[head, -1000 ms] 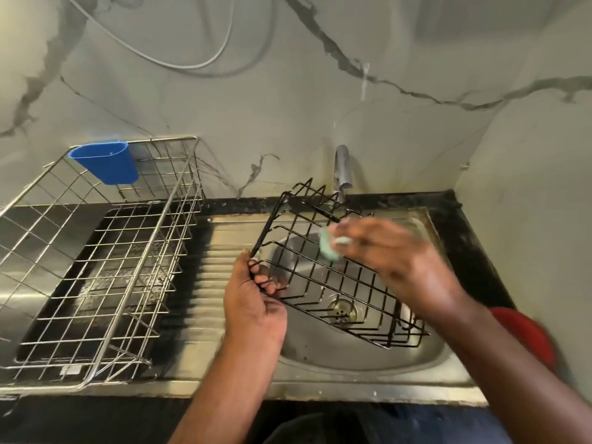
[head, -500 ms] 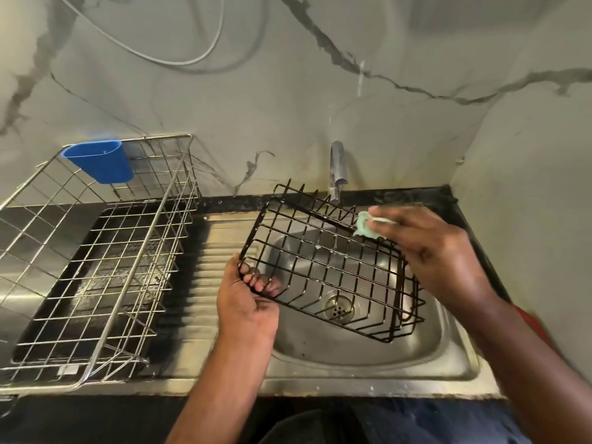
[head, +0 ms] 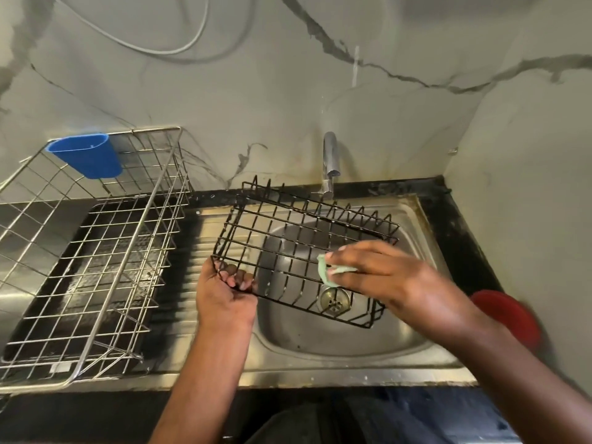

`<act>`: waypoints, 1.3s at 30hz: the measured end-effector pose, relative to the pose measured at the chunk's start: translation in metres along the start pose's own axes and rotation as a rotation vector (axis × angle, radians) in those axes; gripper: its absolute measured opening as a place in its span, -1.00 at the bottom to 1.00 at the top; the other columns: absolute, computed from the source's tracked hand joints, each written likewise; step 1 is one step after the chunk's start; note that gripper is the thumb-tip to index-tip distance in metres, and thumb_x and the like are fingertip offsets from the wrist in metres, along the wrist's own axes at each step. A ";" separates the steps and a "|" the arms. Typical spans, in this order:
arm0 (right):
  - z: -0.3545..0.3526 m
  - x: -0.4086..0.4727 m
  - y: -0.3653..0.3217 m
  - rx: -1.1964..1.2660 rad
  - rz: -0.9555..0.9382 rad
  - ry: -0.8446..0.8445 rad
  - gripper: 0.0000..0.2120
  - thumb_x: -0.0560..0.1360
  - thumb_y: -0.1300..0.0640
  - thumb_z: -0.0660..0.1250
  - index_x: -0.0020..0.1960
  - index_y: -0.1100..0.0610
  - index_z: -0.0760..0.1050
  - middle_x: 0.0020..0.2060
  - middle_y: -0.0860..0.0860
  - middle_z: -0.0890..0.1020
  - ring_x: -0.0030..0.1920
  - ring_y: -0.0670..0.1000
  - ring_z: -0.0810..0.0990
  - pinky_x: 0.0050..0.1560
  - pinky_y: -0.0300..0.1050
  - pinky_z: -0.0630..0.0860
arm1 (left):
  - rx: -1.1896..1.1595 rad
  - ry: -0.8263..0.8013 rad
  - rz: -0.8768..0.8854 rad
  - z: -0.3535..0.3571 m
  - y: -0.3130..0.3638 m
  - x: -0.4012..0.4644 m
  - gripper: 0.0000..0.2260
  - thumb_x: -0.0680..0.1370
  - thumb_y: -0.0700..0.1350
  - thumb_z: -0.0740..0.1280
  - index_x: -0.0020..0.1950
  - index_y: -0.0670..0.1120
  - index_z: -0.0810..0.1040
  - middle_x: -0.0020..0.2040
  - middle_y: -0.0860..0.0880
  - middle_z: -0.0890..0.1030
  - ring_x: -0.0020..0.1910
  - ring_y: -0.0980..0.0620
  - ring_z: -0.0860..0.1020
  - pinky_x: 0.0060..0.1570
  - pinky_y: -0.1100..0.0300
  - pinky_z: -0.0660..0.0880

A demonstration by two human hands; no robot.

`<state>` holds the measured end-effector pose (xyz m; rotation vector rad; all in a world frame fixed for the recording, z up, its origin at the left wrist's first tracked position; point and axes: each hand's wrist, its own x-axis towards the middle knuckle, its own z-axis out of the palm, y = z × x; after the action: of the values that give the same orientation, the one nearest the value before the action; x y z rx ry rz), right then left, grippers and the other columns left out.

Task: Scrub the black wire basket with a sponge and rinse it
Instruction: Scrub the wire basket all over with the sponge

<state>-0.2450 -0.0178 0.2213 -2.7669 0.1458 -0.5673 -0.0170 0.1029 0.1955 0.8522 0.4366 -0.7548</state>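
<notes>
1. Head view: the black wire basket (head: pixel 298 248) is held tilted over the bowl of the steel sink (head: pixel 320 344), clear of its floor, presumably so that suds and drips fall toward the drain (head: pixel 334 301) rather than onto the surface.
2. Left hand (head: pixel 229 291): its grip is clenched on the basket corner nearest the person, with fingers hooked through the wires. This anchors the frame against the push of scrubbing.
3. Right hand (head: pixel 394 277): its grip pinches a pale green sponge (head: pixel 326 272) and presses it on the basket's bars directly above the drain. Holding the sponge at the fingertips likely lets it reach between the wires.
4. Tap (head: pixel 330 161): it stands at the back of the sink, behind the basket's far rim. No water stream is plainly visible, so rinsing appears not yet begun.
5. Steel dish rack (head: pixel 96 251): it sits on the drainboard left of the sink, with a blue cup (head: pixel 86 155) hung on its back rail.
6. Red round object (head: pixel 509 315): it lies right of the sink, blurred; its identity cannot be told.
</notes>
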 end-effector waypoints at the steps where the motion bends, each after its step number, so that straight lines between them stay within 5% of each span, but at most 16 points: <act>1: 0.002 0.000 0.008 0.004 0.029 0.016 -0.57 0.51 0.30 0.25 0.32 0.02 0.56 0.35 -0.02 0.55 0.37 -0.08 0.48 0.30 -0.21 0.50 | 0.002 0.006 0.003 0.000 0.002 0.001 -0.55 0.65 -0.06 0.15 -0.47 0.01 0.29 -0.60 0.07 0.22 -0.64 0.12 0.15 -0.54 0.27 0.13; 5: -0.002 -0.007 0.049 0.019 0.316 0.272 -0.61 0.49 0.46 0.31 0.22 0.16 0.64 0.25 0.08 0.64 0.27 0.11 0.58 0.18 0.18 0.59 | 0.023 0.051 0.004 -0.005 0.003 0.009 -0.48 0.66 -0.05 0.15 -0.53 -0.02 0.30 -0.60 0.08 0.24 -0.65 0.12 0.15 -0.53 0.27 0.11; 10: 0.007 -0.016 0.021 -0.019 0.020 0.040 -0.56 0.43 0.45 0.33 0.22 0.11 0.65 0.27 0.01 0.62 0.28 0.02 0.58 0.22 -0.10 0.56 | 0.001 0.073 -0.023 -0.014 -0.004 0.021 -0.50 0.68 -0.06 0.12 -0.50 -0.02 0.28 -0.61 0.08 0.23 -0.66 0.12 0.15 -0.56 0.27 0.14; 14: 0.007 -0.027 0.050 -0.039 0.249 0.164 -0.52 0.39 0.56 0.37 0.20 0.16 0.65 0.23 0.09 0.64 0.25 0.10 0.60 0.13 0.15 0.63 | -0.006 0.069 -0.003 -0.018 -0.002 0.023 -0.58 0.67 -0.05 0.16 -0.42 0.02 0.29 -0.61 0.07 0.25 -0.65 0.14 0.17 -0.63 0.31 0.14; 19: 0.015 -0.027 0.031 -0.059 0.035 0.044 -0.51 0.41 0.50 0.33 0.23 0.13 0.65 0.28 0.02 0.62 0.27 0.05 0.58 0.20 -0.08 0.57 | 0.033 0.079 -0.004 -0.018 -0.005 0.021 -0.57 0.66 -0.02 0.18 -0.43 0.02 0.30 -0.60 0.08 0.24 -0.63 0.13 0.17 -0.55 0.29 0.11; 23: 0.012 -0.025 0.050 -0.044 0.272 0.136 -0.52 0.43 0.52 0.37 0.25 0.13 0.64 0.27 0.06 0.62 0.29 0.07 0.57 0.19 0.10 0.60 | 0.057 0.014 0.008 -0.016 -0.006 0.023 -0.54 0.64 -0.03 0.19 -0.48 0.01 0.33 -0.59 0.08 0.25 -0.63 0.14 0.17 -0.57 0.28 0.10; 26: 0.013 -0.020 0.045 0.017 0.241 0.150 -0.57 0.49 0.46 0.34 0.27 0.11 0.63 0.29 0.01 0.60 0.31 0.00 0.55 0.28 -0.05 0.53 | 0.118 -0.013 -0.003 -0.015 -0.008 0.020 -0.56 0.64 -0.01 0.19 -0.46 0.01 0.32 -0.59 0.08 0.25 -0.61 0.13 0.16 -0.45 0.27 0.16; 32: 0.009 -0.016 0.053 0.022 0.395 0.243 -0.54 0.48 0.49 0.34 0.28 0.11 0.62 0.29 0.02 0.60 0.32 0.03 0.55 0.28 0.09 0.55 | 0.152 -0.093 0.018 -0.005 -0.014 0.007 -0.61 0.65 -0.03 0.21 -0.39 0.03 0.34 -0.63 0.07 0.28 -0.70 0.18 0.22 -0.68 0.32 0.13; 36: 0.006 -0.008 0.038 0.085 0.284 0.232 -0.58 0.50 0.43 0.34 0.28 0.10 0.62 0.28 -0.02 0.61 0.32 -0.05 0.55 0.29 -0.18 0.51 | 0.188 -0.163 0.063 -0.005 -0.018 0.005 -0.61 0.61 -0.06 0.32 -0.43 0.01 0.43 -0.64 0.06 0.34 -0.71 0.19 0.25 -0.66 0.31 0.14; 39: 0.005 -0.002 0.045 0.055 0.366 0.309 -0.54 0.48 0.48 0.38 0.29 0.13 0.61 0.24 0.02 0.62 0.28 0.03 0.58 0.29 -0.15 0.53 | 0.229 -0.259 0.090 -0.003 -0.025 0.003 -0.63 0.57 -0.04 0.37 -0.45 -0.02 0.50 -0.63 0.04 0.41 -0.70 0.18 0.29 -0.62 0.30 0.18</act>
<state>-0.2467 -0.0587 0.2012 -2.4928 0.6770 -0.8737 -0.0338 0.0932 0.1791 0.9658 0.0807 -0.8296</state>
